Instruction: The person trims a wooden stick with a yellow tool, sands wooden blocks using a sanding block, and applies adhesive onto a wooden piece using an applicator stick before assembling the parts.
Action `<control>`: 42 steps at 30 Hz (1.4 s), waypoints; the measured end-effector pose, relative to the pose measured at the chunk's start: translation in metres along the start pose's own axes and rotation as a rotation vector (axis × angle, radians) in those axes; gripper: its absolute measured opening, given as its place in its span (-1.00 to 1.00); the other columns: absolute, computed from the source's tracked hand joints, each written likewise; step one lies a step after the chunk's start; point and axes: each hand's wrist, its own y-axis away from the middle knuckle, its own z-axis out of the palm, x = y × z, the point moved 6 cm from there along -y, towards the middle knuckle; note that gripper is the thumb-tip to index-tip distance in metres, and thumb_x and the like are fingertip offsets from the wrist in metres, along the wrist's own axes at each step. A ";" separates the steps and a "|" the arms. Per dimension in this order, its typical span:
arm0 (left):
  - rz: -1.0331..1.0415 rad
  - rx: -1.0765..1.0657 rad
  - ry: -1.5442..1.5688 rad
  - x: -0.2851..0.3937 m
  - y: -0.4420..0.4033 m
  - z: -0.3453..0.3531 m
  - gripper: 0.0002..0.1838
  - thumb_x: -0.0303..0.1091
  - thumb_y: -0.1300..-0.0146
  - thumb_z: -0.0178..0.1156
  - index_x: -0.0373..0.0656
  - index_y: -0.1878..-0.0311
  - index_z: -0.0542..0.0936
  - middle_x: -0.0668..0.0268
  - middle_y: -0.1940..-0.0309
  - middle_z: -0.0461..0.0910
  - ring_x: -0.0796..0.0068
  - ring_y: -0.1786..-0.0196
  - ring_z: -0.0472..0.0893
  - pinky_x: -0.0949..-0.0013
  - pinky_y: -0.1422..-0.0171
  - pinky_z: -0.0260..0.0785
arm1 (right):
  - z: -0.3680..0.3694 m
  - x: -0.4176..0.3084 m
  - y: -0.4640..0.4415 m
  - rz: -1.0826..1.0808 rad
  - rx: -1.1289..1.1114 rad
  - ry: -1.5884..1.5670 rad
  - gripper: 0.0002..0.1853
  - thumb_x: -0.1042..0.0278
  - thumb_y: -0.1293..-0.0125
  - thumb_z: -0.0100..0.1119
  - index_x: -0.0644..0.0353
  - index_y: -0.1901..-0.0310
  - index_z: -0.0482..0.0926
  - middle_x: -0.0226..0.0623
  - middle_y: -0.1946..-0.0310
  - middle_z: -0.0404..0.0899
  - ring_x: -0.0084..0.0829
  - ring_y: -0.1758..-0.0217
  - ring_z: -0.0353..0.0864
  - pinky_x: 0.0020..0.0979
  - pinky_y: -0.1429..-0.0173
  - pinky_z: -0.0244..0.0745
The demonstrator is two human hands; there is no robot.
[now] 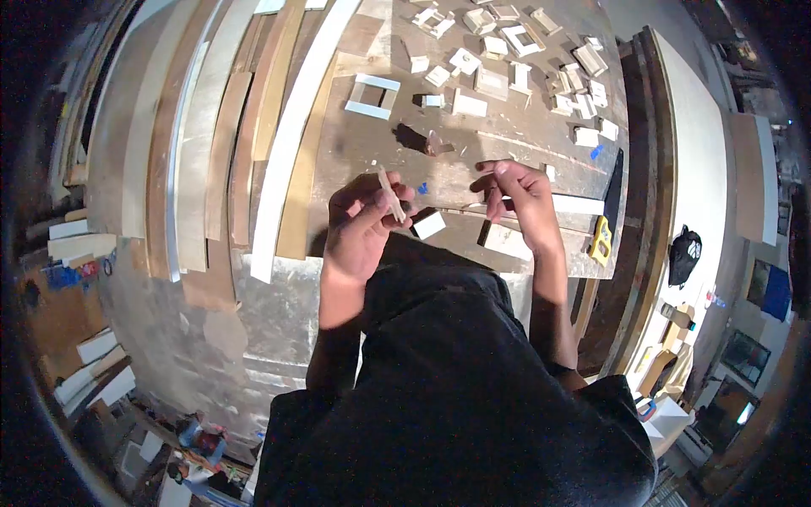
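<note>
My left hand (355, 226) is closed around a thin, pale wood strip (390, 194), gripped between thumb and fingers above the front of the workbench (448, 182). To its right, my right hand (518, 190) hovers with its fingers bent and apart; I see nothing held in it. Below and between the hands lies a small wood block (429, 224) with a white face. A larger pale block (507, 240) sits under my right wrist. Farther back on the bench is a small reddish-brown piece (436, 144).
Several small wooden pieces (492, 83) are scattered at the back, near a rectangular wooden frame (372, 108). Long boards (291, 144) lie at the left. A handsaw with a yellow handle (601, 241) rests at the right edge. A black bag (684, 255) lies farther right.
</note>
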 end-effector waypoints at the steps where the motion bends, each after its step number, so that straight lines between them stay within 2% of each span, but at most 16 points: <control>1: -0.009 -0.054 0.058 0.004 0.000 -0.005 -0.74 -0.48 -0.32 0.24 -0.29 -0.05 0.58 0.04 0.17 0.67 0.21 0.16 0.73 0.31 0.10 0.68 | -0.001 0.005 -0.007 0.047 0.012 -0.034 -0.57 0.13 -0.54 0.00 0.44 0.00 0.61 -0.19 0.36 0.70 -0.60 0.58 0.54 -0.58 0.49 0.44; 6: -0.042 -0.128 0.208 0.018 -0.001 -0.014 -0.71 -0.48 -0.33 0.22 -0.28 -0.10 0.53 0.02 0.14 0.65 0.16 0.13 0.72 0.21 0.09 0.73 | 0.006 0.038 -0.052 0.149 0.015 0.008 -0.61 0.17 -0.51 0.07 0.40 -0.02 0.61 -0.25 0.34 0.70 -0.60 0.53 0.56 -0.59 0.47 0.44; 10: 0.021 -0.221 0.331 0.025 -0.007 -0.010 -0.70 -0.53 -0.27 0.27 -0.24 -0.04 0.46 0.05 0.15 0.59 0.08 0.08 0.71 0.10 0.08 0.73 | 0.016 0.069 -0.095 0.029 0.069 0.288 -0.67 0.25 -0.35 0.29 0.29 -0.03 0.63 -0.22 0.27 0.71 -0.52 0.47 0.64 -0.54 0.41 0.48; 12: 0.035 -0.232 0.334 0.028 -0.010 -0.008 -0.69 -0.54 -0.25 0.29 -0.22 -0.02 0.44 0.06 0.16 0.57 0.06 0.07 0.70 0.08 0.08 0.73 | 0.026 0.053 -0.106 -0.326 0.301 0.714 -0.59 0.23 -0.13 0.49 0.33 0.07 0.64 -0.15 0.33 0.68 -0.33 0.52 0.66 -0.37 0.39 0.54; 13: 0.046 -0.244 0.335 0.030 -0.011 -0.008 -0.67 -0.56 -0.22 0.31 -0.21 0.01 0.43 0.07 0.18 0.56 0.05 0.06 0.70 0.06 0.07 0.73 | 0.028 0.056 -0.114 -0.325 0.335 0.731 -0.45 0.21 0.02 0.57 0.27 0.02 0.59 -0.08 0.26 0.62 -0.20 0.46 0.68 -0.27 0.32 0.56; 17: 0.068 -0.303 0.354 0.037 -0.015 -0.011 -0.66 -0.55 -0.21 0.31 -0.21 -0.02 0.43 0.06 0.16 0.57 0.04 0.07 0.70 0.03 0.05 0.72 | 0.041 0.043 -0.125 -0.273 0.376 0.947 -0.30 0.09 0.09 0.61 0.18 -0.05 0.47 -0.08 0.15 0.55 -0.14 0.32 0.68 -0.18 0.26 0.58; 19: 0.057 -0.247 0.177 0.042 -0.014 -0.010 -0.65 -0.41 -0.24 0.37 -0.12 0.03 0.40 0.17 0.18 0.49 0.16 0.19 0.67 0.22 0.17 0.75 | 0.042 0.041 -0.127 -0.295 0.374 1.009 -0.29 0.07 0.12 0.62 0.17 -0.05 0.49 -0.07 0.14 0.55 -0.11 0.27 0.67 -0.16 0.23 0.58; 20: 0.058 -0.245 0.179 0.047 -0.012 -0.008 -0.65 -0.41 -0.24 0.37 -0.12 0.03 0.40 0.17 0.18 0.49 0.16 0.19 0.67 0.22 0.17 0.75 | 0.042 0.040 -0.126 -0.317 0.376 1.070 -0.27 0.04 0.14 0.63 0.17 -0.06 0.50 -0.06 0.13 0.56 -0.08 0.21 0.67 -0.14 0.19 0.59; 22: -0.011 -0.088 0.106 0.050 -0.010 -0.012 -0.64 -0.39 -0.23 0.38 -0.11 0.00 0.42 0.17 0.14 0.47 0.13 0.19 0.67 0.23 0.19 0.73 | 0.041 0.040 -0.124 -0.343 0.380 1.058 -0.32 0.08 0.12 0.62 0.14 -0.04 0.54 -0.10 0.17 0.56 -0.11 0.25 0.65 -0.16 0.21 0.57; 26: 0.027 -0.072 0.100 0.054 -0.014 -0.015 -0.62 -0.36 -0.21 0.40 -0.08 -0.02 0.45 0.19 0.10 0.44 0.09 0.16 0.68 0.21 0.18 0.72 | 0.032 0.052 -0.119 -0.370 0.368 1.045 -0.36 0.13 0.11 0.61 0.11 -0.05 0.59 -0.10 0.19 0.57 -0.12 0.26 0.65 -0.19 0.18 0.57; 28: 0.075 -0.173 0.222 0.056 -0.016 -0.013 -0.74 -0.50 -0.23 0.30 -0.30 0.05 0.52 0.09 0.12 0.49 0.11 0.08 0.68 0.03 0.00 0.69 | 0.030 0.061 -0.118 -0.331 0.357 1.063 -0.36 0.14 0.11 0.61 0.12 -0.06 0.60 -0.08 0.16 0.58 -0.11 0.23 0.66 -0.19 0.15 0.57; 29: 0.076 -0.174 0.221 0.055 -0.017 -0.014 -0.74 -0.50 -0.23 0.30 -0.30 0.05 0.52 0.09 0.12 0.49 0.11 0.08 0.68 0.03 0.00 0.69 | 0.028 0.065 -0.119 -0.292 0.352 1.083 -0.35 0.15 0.11 0.61 0.12 -0.07 0.61 -0.06 0.13 0.59 -0.10 0.20 0.68 -0.19 0.12 0.58; 32: 0.073 -0.270 0.251 0.055 -0.020 -0.008 -0.72 -0.47 -0.22 0.32 -0.27 0.05 0.49 0.13 0.17 0.44 0.04 0.07 0.66 0.03 0.01 0.69 | 0.027 0.077 -0.123 -0.240 0.254 1.092 -0.36 0.13 0.13 0.61 0.04 -0.07 0.64 -0.10 0.08 0.59 -0.09 0.06 0.66 -0.15 0.06 0.61; 34: 0.002 -0.363 0.327 0.057 -0.020 0.004 -0.68 -0.49 -0.16 0.40 0.01 0.20 0.41 0.34 0.20 0.36 0.11 0.06 0.57 0.18 0.10 0.68 | 0.028 0.084 -0.126 -0.246 0.237 1.079 -0.38 0.14 0.10 0.60 0.02 -0.07 0.64 -0.11 0.09 0.60 -0.09 0.07 0.67 -0.16 0.05 0.61; 37: 0.016 -0.417 0.446 0.055 -0.018 0.008 -0.65 -0.52 -0.14 0.41 0.05 0.18 0.42 0.38 0.19 0.36 0.22 -0.06 0.46 0.18 0.04 0.59 | 0.031 0.094 -0.129 -0.220 0.204 1.071 -0.41 0.15 0.07 0.58 0.01 -0.08 0.65 -0.10 0.11 0.62 -0.08 0.10 0.68 -0.16 0.06 0.61; 42: 0.058 -0.478 0.426 0.058 -0.015 0.011 -0.64 -0.49 -0.12 0.44 0.06 0.17 0.43 0.43 0.19 0.35 0.32 -0.07 0.39 0.17 -0.08 0.50 | 0.029 0.111 -0.134 -0.181 0.181 1.071 -0.45 0.15 0.02 0.55 -0.01 -0.07 0.66 -0.07 0.13 0.65 -0.04 0.15 0.69 -0.15 0.08 0.61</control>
